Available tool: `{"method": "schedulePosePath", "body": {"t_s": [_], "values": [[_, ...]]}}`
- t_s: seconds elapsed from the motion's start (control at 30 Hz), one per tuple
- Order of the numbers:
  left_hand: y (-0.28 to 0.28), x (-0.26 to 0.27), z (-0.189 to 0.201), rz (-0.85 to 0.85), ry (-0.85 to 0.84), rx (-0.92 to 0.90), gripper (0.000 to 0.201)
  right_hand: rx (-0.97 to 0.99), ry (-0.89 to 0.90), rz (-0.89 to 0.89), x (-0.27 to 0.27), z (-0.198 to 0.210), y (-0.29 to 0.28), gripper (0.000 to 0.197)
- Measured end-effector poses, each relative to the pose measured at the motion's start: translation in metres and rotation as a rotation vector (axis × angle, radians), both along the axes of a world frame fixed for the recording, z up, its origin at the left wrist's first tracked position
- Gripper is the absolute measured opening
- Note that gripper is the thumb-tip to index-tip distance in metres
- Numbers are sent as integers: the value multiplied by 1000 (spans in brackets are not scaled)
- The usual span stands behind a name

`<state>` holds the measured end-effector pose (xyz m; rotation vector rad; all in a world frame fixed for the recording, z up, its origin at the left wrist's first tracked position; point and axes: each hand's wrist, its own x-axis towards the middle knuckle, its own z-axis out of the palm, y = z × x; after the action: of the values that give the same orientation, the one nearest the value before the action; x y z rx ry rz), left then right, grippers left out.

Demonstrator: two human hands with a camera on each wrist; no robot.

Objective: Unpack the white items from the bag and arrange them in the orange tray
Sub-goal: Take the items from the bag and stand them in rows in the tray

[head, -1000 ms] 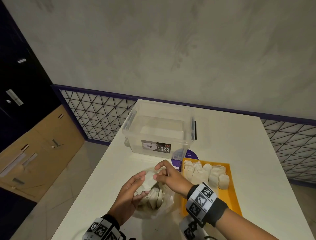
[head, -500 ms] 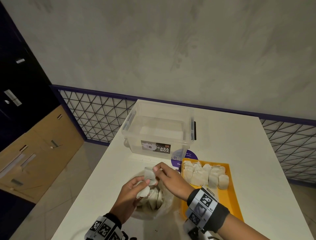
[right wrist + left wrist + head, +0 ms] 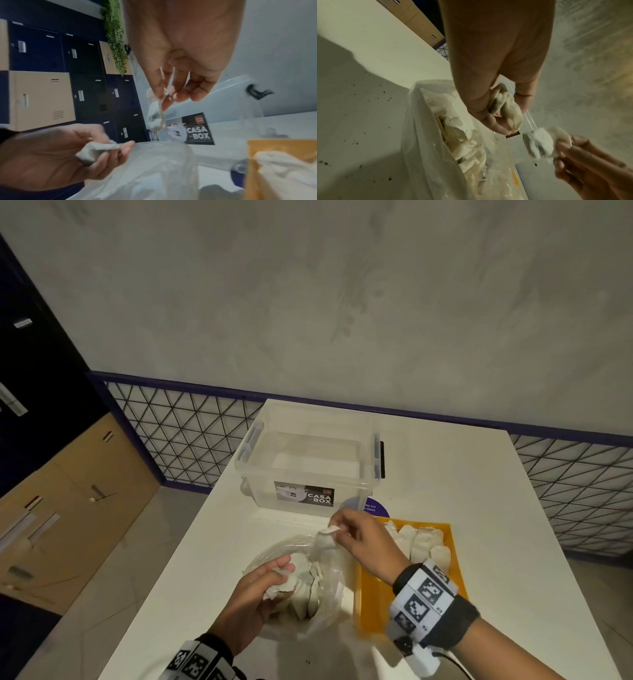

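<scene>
A clear plastic bag [image 3: 329, 587] of white items lies on the white table, left of the orange tray [image 3: 375, 601]. My left hand [image 3: 284, 577] is over the bag's mouth and grips one crumpled white item [image 3: 505, 106]. My right hand [image 3: 337, 530] pinches another white item [image 3: 324, 539] by its top edge, so it hangs above the bag's far rim, close to the tray's left corner. In the right wrist view this item [image 3: 155, 112] dangles from thumb and fingers. Several white items [image 3: 423, 542] stand in a row across the tray's far end.
A clear lidless storage box [image 3: 308, 460] with a "CASA BOX" label stands just behind the bag and tray. A purple round sticker [image 3: 375, 506] lies between box and tray. The table's left edge drops to the floor; lockers [image 3: 42, 94] stand at the left.
My right hand has drawn a white item up out of the bag and carried it up and right toward the tray. My left hand has taken hold of another item at the bag's mouth.
</scene>
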<state>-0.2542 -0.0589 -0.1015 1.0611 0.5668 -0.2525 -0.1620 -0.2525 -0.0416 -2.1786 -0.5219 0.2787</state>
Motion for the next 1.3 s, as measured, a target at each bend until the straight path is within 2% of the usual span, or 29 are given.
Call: {"method": "schedulePosePath", "body": {"t_s": [0.07,0.17,0.3,0.43,0.5,0.6,0.63,0.77,0.87,0.93,1.0,1.07,1.13,1.2,1.3], "values": [[0,-1,0,-23,-8,-14,32,-57,29,-62,8,-5,-21,12],[2,-2,-3,-38,-25,-12,50,-130,98,-186,21,-15,-59,21],[0,0,-5,-25,-24,-31,55,-349,166,-225,27,-33,-96,29],[-3,1,-2,-51,-51,-5,53,-449,255,-245,28,-55,-109,32],[-4,2,-1,-48,-55,-5,52,-527,227,-246,29,-66,-108,34],[-3,1,-1,-39,-55,-10,53,-585,165,-282,29,-69,-99,15],[-3,0,-2,-38,-58,-4,53,-621,136,-285,30,-70,-97,15],[-3,0,-1,-42,-66,4,51,-783,-31,-245,35,-70,-92,26],[-3,1,-1,-33,-68,-9,52,-809,-118,-213,32,-61,-89,30],[-3,1,-2,-30,-74,-14,52,-804,-214,-214,27,-52,-85,40],[-4,2,-3,-22,-78,-19,46,-693,-323,-207,20,-40,-75,40],[-5,2,-2,-16,-75,-21,35,-512,-289,-120,8,-28,-57,22],[-7,3,-1,-10,-73,-9,32,-359,-243,-14,-2,-18,-37,9],[-10,4,1,-2,-86,7,42,-249,-122,80,-14,-9,-15,13],[-13,4,6,-4,-101,12,51,-212,40,195,-27,-10,12,31]]}}
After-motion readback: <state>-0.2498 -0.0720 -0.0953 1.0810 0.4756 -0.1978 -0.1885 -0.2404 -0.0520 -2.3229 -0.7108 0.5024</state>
